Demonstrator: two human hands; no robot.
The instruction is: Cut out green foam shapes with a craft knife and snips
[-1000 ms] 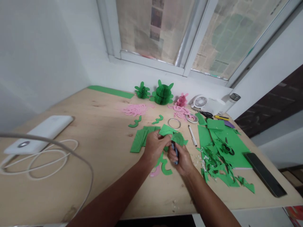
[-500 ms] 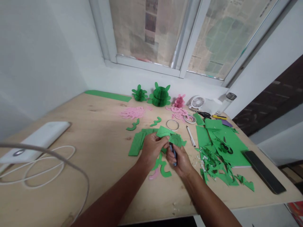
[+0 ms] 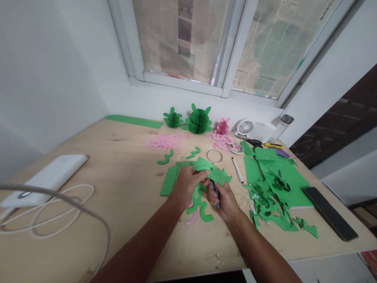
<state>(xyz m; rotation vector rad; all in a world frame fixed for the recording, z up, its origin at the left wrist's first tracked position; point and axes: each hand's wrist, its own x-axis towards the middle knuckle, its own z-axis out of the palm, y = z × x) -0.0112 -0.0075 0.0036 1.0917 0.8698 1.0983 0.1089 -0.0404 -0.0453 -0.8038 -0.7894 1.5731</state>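
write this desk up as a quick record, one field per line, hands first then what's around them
left hand: left hand pinches green paper marked with a curved line
right hand: right hand grips a dark blue-handled tool; its working end is too small to make out
surface: wooden table
back row: small green paper figure, larger green paper figure, pink paper figure, white fan
right side: white pen, green scraps, flat black object
left side: white device
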